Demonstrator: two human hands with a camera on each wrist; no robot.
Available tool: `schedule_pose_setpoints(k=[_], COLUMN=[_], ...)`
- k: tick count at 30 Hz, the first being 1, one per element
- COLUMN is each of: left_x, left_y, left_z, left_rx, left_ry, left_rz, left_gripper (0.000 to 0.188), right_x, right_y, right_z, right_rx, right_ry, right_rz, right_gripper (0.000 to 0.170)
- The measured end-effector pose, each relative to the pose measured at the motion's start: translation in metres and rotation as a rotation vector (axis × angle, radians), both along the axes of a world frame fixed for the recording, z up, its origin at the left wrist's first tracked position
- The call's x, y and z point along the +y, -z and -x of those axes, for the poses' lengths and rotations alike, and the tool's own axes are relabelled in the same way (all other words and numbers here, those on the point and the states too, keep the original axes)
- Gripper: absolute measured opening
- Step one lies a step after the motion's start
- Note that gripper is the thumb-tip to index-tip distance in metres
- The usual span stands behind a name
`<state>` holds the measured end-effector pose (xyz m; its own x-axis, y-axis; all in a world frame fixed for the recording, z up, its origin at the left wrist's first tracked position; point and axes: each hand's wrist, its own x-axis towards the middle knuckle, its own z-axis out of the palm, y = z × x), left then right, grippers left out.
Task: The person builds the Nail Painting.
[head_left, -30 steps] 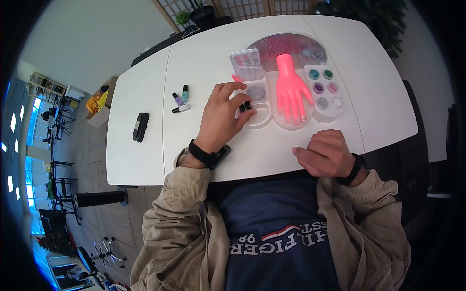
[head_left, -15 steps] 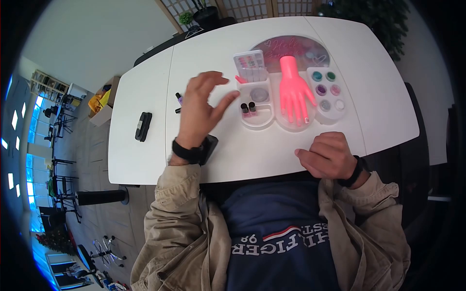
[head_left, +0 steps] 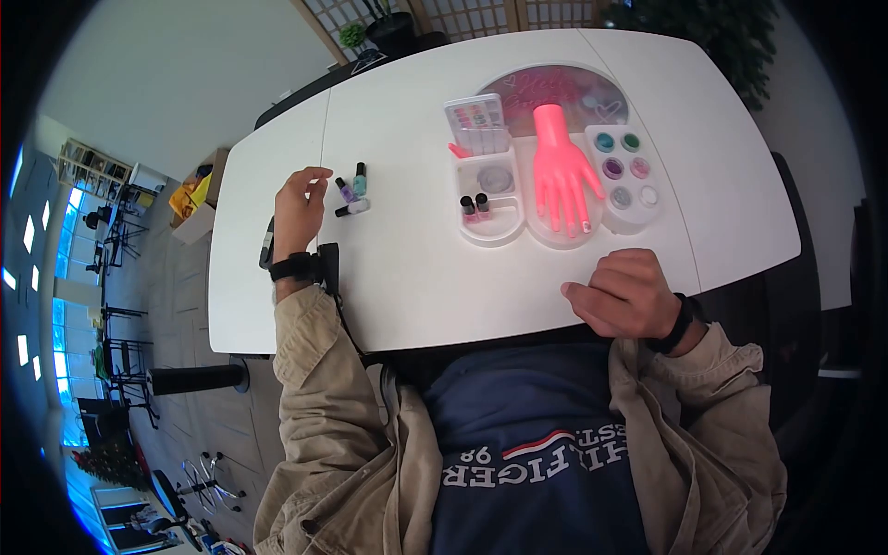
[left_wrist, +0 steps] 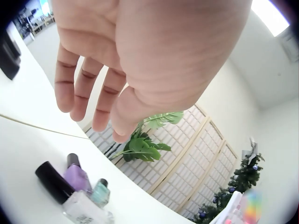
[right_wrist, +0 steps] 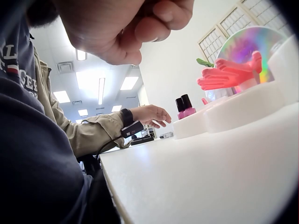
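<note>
My left hand (head_left: 300, 211) hovers with bent, relaxed fingers and holds nothing, just left of three small bottles. In the left wrist view these are a purple bottle (left_wrist: 77, 178), a teal bottle (left_wrist: 100, 193) and a clear bottle (left_wrist: 84, 208) with a black cap. My right hand (head_left: 625, 294) is curled at the table's front edge, empty, below the pink model hand (head_left: 560, 176). Two pink bottles with black caps (right_wrist: 187, 111) stand in the left compartment of the white tray (head_left: 491, 239).
A black case (head_left: 267, 246) lies partly behind my left hand. On the tray are an open clear box (head_left: 477, 127), several glitter pots (head_left: 612, 168) and a round mirror-like panel (head_left: 592, 92). The white table's front edge (head_left: 435, 339) runs before my torso.
My left hand let go of a black-capped bottle in the tray and moved left, past the tray, to beside the three loose bottles. My right hand has stayed nearly still.
</note>
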<state>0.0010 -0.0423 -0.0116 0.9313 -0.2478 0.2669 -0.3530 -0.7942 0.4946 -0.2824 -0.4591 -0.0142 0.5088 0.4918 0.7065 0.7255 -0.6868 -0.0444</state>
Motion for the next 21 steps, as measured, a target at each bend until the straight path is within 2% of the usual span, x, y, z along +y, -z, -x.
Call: schedule_pose_setpoints(k=[1, 4, 7, 10, 13, 21], left_x=[0.003, 0.009, -0.001, 0.000, -0.001, 0.002], left_y=[0.005, 0.026, 0.022, 0.033, 0.033, 0.029], left_z=[-0.003, -0.009, -0.004, -0.013, -0.015, -0.011], left_rx=[0.019, -0.126, -0.041, -0.153, -0.014, -0.094], left_ry=[0.007, 0.132, 0.178, 0.240, 0.166, 0.103], left_rz=[-0.022, -0.095, -0.099, -0.118, -0.120, -0.165], left_gripper=[0.027, 0.050, 0.063, 0.062, 0.055, 0.035], right_x=[0.000, 0.000, 0.001, 0.000, 0.000, 0.000], right_y=[0.000, -0.001, -0.001, 0.000, -0.001, -0.002], right_z=[0.000, 0.001, 0.001, 0.000, 0.001, 0.001], right_rx=[0.002, 0.006, 0.004, 0.003, 0.007, 0.005], right_ry=[0.002, 0.007, 0.007, 0.000, -0.002, 0.003], right_rz=[0.003, 0.009, 0.008, 0.002, 0.002, 0.007], right_gripper=[0.024, 0.025, 0.025, 0.026, 0.026, 0.026])
